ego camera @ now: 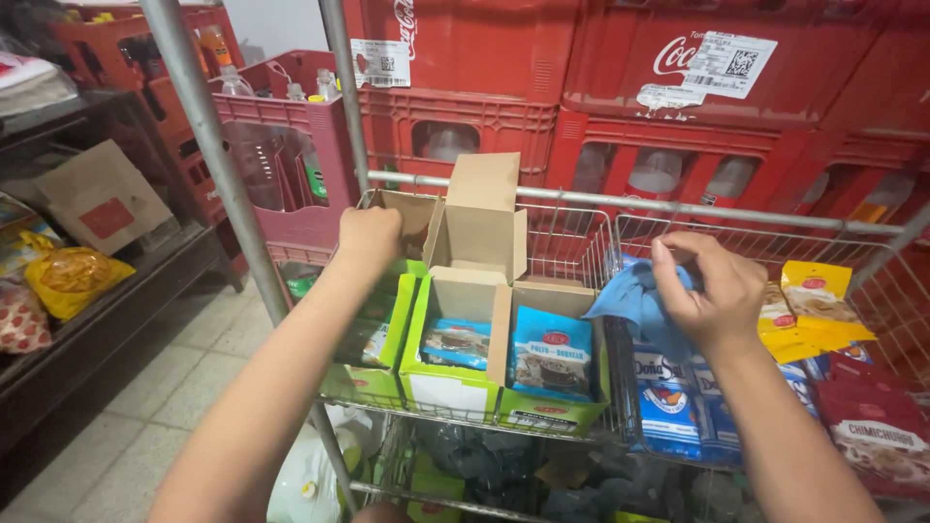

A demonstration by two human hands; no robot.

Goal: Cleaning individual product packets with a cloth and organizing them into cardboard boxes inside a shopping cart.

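Observation:
My left hand [369,235] grips the back flap of the leftmost green cardboard display box [373,373] on a wire rack shelf [581,228]. Two more green boxes stand beside it, the middle box [448,387] with an upright brown flap [481,215] and the right box [552,412]; both hold blue snack packets [550,353]. My right hand [705,288] is closed on a light blue cloth [625,300] above blue and white bags [666,402].
Yellow packets [812,305] and dark red packets [877,426] lie at the rack's right end. Red bottle crates [668,126] are stacked behind. A metal pole [208,136] rises at left, by a dark shelf [87,329] with snack bags. More goods lie on the lower shelf.

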